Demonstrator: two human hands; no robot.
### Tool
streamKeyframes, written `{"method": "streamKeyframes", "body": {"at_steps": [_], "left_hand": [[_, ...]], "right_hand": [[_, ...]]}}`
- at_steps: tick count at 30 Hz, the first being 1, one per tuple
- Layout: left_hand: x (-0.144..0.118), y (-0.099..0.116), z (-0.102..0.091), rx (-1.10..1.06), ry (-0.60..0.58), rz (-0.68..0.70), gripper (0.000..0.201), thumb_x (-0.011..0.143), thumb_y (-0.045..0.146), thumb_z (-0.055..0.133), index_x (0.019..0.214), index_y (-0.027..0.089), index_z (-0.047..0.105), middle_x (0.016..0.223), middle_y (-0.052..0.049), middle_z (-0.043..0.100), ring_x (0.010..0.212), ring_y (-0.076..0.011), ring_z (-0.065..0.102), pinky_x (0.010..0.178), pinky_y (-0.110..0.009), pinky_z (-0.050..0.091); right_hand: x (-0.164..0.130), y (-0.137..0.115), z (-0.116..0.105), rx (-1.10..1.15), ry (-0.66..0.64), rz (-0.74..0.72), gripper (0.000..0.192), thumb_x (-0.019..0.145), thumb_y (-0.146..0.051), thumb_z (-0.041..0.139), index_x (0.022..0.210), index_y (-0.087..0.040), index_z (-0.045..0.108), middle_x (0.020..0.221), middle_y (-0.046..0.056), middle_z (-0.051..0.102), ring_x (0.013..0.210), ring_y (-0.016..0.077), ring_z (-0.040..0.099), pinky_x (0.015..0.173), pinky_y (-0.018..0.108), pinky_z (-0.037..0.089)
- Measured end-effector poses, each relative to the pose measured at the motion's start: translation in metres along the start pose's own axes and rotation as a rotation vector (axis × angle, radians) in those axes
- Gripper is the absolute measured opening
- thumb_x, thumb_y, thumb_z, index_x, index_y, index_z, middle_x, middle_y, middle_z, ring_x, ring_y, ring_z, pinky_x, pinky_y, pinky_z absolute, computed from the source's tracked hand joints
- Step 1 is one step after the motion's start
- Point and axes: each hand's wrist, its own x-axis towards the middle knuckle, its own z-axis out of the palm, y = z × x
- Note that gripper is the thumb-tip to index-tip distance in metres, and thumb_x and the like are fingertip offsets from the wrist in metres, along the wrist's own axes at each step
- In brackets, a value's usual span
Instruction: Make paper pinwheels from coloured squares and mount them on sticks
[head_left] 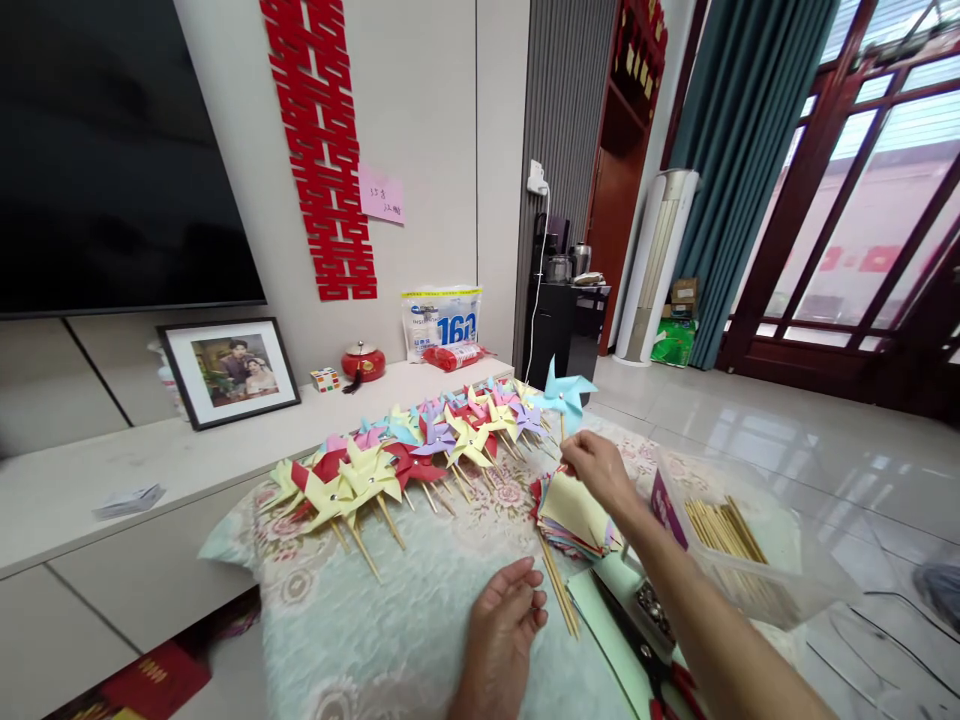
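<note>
My right hand [596, 468] pinches the thin stick of a light blue paper pinwheel [566, 394], held upright at the far right end of a row of several coloured pinwheels [420, 450] lying on the floral cloth [352, 610]. My left hand [504, 612] rests flat on the cloth, fingers loosely curled, touching the ends of a few wooden sticks [559, 592]. A stack of coloured paper squares [571, 515] lies just under my right wrist.
A clear plastic box [757, 560] of wooden sticks stands at the right. Scissors [645, 650] and green paper lie near my right forearm. Behind the table runs a low white shelf [112, 470] with a framed photo [229, 372], a red pot and a bag.
</note>
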Motion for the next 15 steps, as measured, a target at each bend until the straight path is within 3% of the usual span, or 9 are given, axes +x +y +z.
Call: {"method": "streamKeyframes", "body": {"at_steps": [5,10,15], "left_hand": [[0.009,0.0,0.003,0.032,-0.018,-0.039,0.032,0.055,0.014,0.087,0.083,0.01,0.073,0.076,-0.008,0.071,0.06,-0.0122,0.062,0.058,-0.024,0.048],[0.026,-0.004,-0.002,0.062,-0.067,-0.076,0.036,0.051,0.021,0.091,0.08,0.013,0.072,0.074,-0.006,0.069,0.058,-0.0122,0.06,0.055,-0.024,0.044],[0.035,-0.006,-0.003,0.126,-0.069,-0.115,0.034,0.052,0.026,0.091,0.077,0.014,0.072,0.072,-0.006,0.068,0.055,-0.0132,0.059,0.055,-0.026,0.042]], "right_hand": [[0.094,0.026,-0.005,-0.177,-0.064,0.188,0.031,0.096,-0.035,0.062,0.119,-0.014,0.062,0.116,0.008,0.066,0.096,0.0205,0.067,0.082,0.039,0.057],[0.141,0.067,0.004,-0.31,-0.111,0.29,0.034,0.096,-0.033,0.062,0.124,-0.016,0.06,0.124,0.01,0.062,0.104,0.0228,0.065,0.087,0.043,0.056],[0.173,0.102,0.02,-0.413,-0.11,0.247,0.033,0.096,-0.033,0.061,0.124,-0.016,0.06,0.124,0.01,0.063,0.103,0.0226,0.065,0.087,0.043,0.057]]}}
